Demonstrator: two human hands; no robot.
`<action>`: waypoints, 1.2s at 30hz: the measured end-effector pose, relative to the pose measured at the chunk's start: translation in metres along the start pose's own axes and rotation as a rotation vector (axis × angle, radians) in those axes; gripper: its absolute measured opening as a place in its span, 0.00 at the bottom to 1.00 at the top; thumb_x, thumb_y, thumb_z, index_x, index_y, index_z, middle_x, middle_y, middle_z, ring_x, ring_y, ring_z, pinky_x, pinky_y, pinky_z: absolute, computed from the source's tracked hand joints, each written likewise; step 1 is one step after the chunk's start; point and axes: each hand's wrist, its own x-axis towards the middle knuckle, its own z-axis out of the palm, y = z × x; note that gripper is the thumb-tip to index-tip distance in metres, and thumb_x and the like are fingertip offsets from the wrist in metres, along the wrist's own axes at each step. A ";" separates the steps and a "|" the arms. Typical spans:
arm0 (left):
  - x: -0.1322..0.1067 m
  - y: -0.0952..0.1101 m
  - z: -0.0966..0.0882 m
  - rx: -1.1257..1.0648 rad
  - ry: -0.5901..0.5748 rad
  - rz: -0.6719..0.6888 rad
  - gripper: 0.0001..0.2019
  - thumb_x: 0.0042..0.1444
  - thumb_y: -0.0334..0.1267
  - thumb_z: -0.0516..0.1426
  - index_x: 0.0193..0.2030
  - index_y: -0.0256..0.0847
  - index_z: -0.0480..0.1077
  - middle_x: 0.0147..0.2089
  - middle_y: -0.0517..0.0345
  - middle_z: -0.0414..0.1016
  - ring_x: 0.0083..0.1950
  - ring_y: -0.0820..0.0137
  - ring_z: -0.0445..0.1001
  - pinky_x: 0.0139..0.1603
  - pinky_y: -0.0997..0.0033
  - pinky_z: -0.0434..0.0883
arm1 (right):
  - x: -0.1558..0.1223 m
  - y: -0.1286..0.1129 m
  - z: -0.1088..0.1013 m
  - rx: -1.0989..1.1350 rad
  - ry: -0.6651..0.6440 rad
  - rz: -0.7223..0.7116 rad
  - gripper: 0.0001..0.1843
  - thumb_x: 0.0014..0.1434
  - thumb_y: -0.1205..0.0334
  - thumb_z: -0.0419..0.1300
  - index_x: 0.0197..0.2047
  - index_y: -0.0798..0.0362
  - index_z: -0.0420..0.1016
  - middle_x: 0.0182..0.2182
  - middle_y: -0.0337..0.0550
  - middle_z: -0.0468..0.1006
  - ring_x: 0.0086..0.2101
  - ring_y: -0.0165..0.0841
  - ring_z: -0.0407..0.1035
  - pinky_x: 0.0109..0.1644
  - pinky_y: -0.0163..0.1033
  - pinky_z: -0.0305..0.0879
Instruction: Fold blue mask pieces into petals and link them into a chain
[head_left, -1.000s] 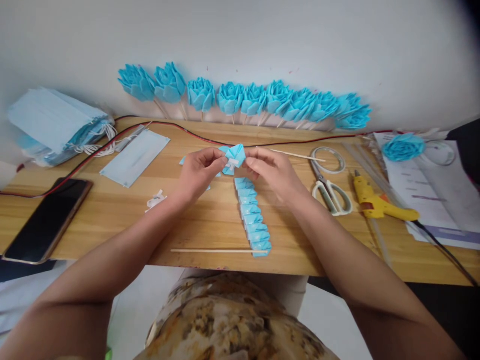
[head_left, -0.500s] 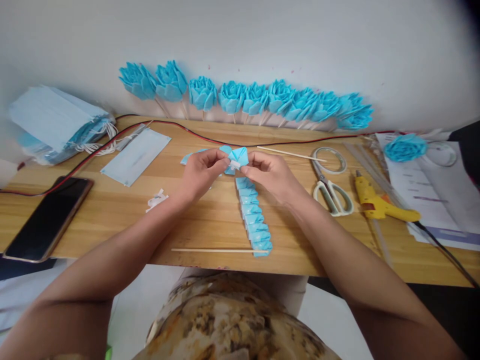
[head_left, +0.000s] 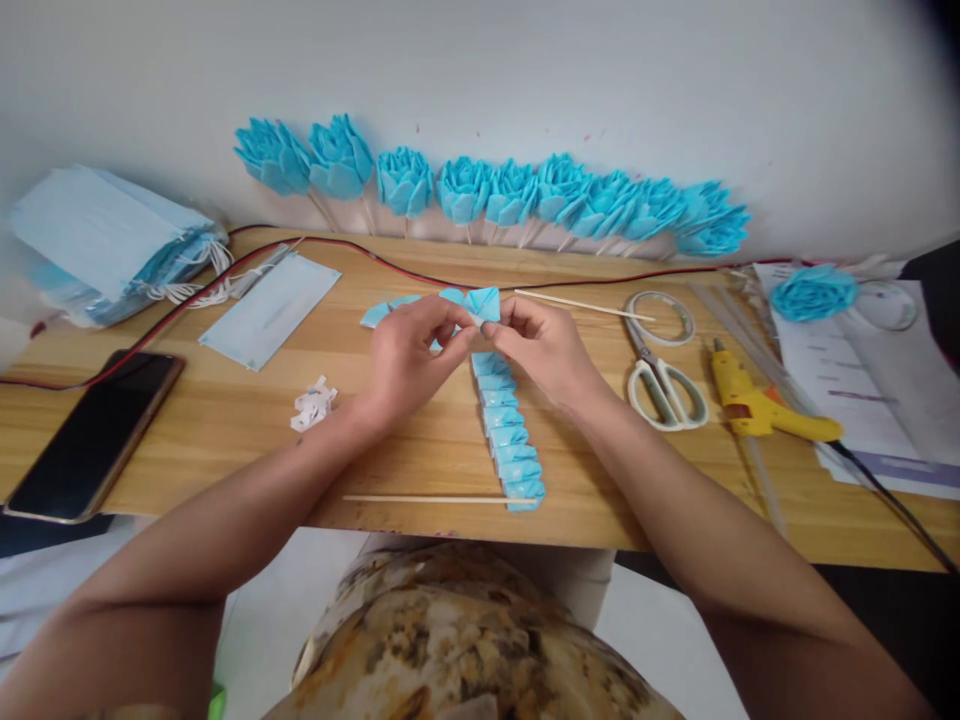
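Between my two hands is a small folded blue petal (head_left: 484,302). My right hand (head_left: 541,342) pinches its lower right edge. The closed fingers of my left hand (head_left: 420,350) meet it at the lower left, thumb tip against the right thumb; the spot they press is hidden. Just below lies a row of overlapping folded blue petals (head_left: 508,436), running toward the table's front edge. More blue pieces (head_left: 375,314) lie partly behind my left hand. A little heap of white scraps (head_left: 314,404) sits left of my left wrist.
Blue flowers on sticks (head_left: 405,185) lean along the wall. Scissors (head_left: 660,380), a tape roll (head_left: 682,318) and a yellow glue gun (head_left: 761,400) lie right. A phone (head_left: 94,440), a flat mask sheet (head_left: 270,310) and a mask stack (head_left: 112,235) lie left. Thin sticks (head_left: 427,499) rest on the table.
My left fingers and thumb have shifted right over the petal's lower part, covering the white strip that showed there. The left wrist has moved slightly, uncovering more of the white scraps.
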 end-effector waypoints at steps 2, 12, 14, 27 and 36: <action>-0.001 -0.003 0.001 0.051 -0.010 -0.002 0.03 0.56 0.32 0.60 0.32 0.42 0.75 0.25 0.62 0.69 0.27 0.74 0.64 0.31 0.70 0.60 | -0.001 -0.001 0.001 -0.046 0.003 -0.029 0.14 0.55 0.59 0.61 0.24 0.51 0.60 0.21 0.31 0.58 0.24 0.25 0.52 0.28 0.35 0.50; -0.001 -0.010 0.002 0.128 -0.003 0.047 0.02 0.58 0.34 0.61 0.36 0.42 0.77 0.26 0.63 0.69 0.26 0.74 0.63 0.30 0.70 0.58 | -0.003 -0.005 0.004 -0.147 0.061 -0.096 0.08 0.53 0.62 0.60 0.25 0.52 0.66 0.22 0.33 0.64 0.24 0.25 0.55 0.29 0.35 0.54; -0.002 -0.011 0.002 0.151 0.003 0.060 0.02 0.58 0.34 0.61 0.36 0.42 0.77 0.26 0.63 0.70 0.26 0.74 0.64 0.30 0.70 0.58 | -0.004 -0.005 0.004 -0.167 0.063 -0.085 0.07 0.53 0.62 0.60 0.26 0.52 0.67 0.22 0.33 0.66 0.24 0.26 0.56 0.30 0.35 0.55; -0.003 -0.011 0.003 0.309 -0.005 0.152 0.05 0.59 0.33 0.58 0.35 0.41 0.76 0.25 0.63 0.69 0.27 0.73 0.65 0.36 0.66 0.59 | -0.006 -0.005 0.009 -0.255 0.083 -0.097 0.04 0.54 0.64 0.59 0.27 0.52 0.69 0.23 0.34 0.69 0.24 0.26 0.58 0.30 0.35 0.56; -0.003 -0.009 0.003 0.242 -0.023 0.113 0.06 0.58 0.32 0.57 0.33 0.41 0.75 0.24 0.63 0.69 0.27 0.73 0.65 0.36 0.67 0.59 | -0.006 -0.005 0.008 -0.262 0.089 -0.092 0.06 0.53 0.64 0.60 0.27 0.52 0.68 0.22 0.34 0.68 0.24 0.26 0.57 0.30 0.35 0.56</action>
